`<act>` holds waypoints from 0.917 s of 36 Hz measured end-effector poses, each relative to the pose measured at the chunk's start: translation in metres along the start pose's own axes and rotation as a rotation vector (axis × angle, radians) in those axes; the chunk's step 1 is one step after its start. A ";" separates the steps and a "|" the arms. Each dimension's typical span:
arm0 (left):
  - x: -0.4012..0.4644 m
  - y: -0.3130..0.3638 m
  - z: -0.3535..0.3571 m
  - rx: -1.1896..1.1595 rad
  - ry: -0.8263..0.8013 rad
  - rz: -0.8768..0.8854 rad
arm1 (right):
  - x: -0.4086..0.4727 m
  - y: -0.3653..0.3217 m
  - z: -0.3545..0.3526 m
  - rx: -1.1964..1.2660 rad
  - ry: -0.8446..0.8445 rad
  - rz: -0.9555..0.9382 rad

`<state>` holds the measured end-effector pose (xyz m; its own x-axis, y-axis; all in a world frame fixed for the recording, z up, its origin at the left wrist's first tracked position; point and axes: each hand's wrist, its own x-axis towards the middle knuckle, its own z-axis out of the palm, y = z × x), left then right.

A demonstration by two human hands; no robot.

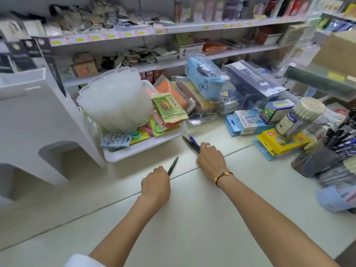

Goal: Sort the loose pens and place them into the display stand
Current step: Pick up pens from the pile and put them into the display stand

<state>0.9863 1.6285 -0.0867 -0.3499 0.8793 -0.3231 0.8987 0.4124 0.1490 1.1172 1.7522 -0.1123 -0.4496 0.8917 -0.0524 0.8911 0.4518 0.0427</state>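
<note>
Fingers of the left hand (pixel 155 183) are curled round one dark pen (pixel 173 166), tip pointing away toward the white tray (pixel 134 149). Fingers of the right hand (pixel 211 158) are curled over a small bundle of pens (pixel 192 144), one blue and at least one black, their ends projecting forward. Both hands rest low on the table (pixel 212 218), which probably steadies the pens while they are grouped by colour. The display stand (pixel 339 139), already holding many dark pens, is at the far right, well apart from both hands. The table is pale with visible seams. Cluttered shop shelves (pixel 134 35) run behind, and a white stool (pixel 38 112) is at left.
</note>
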 end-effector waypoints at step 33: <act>-0.355 -0.183 -0.061 -1.920 -0.007 -0.155 | -0.345 -0.245 -0.197 0.953 -0.813 -0.220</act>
<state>0.9302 1.2552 0.0575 -0.3806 0.8160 -0.4351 -0.5877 0.1499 0.7951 1.0418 1.3391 0.0920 -0.7272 0.3740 -0.5755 0.6455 0.0876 -0.7587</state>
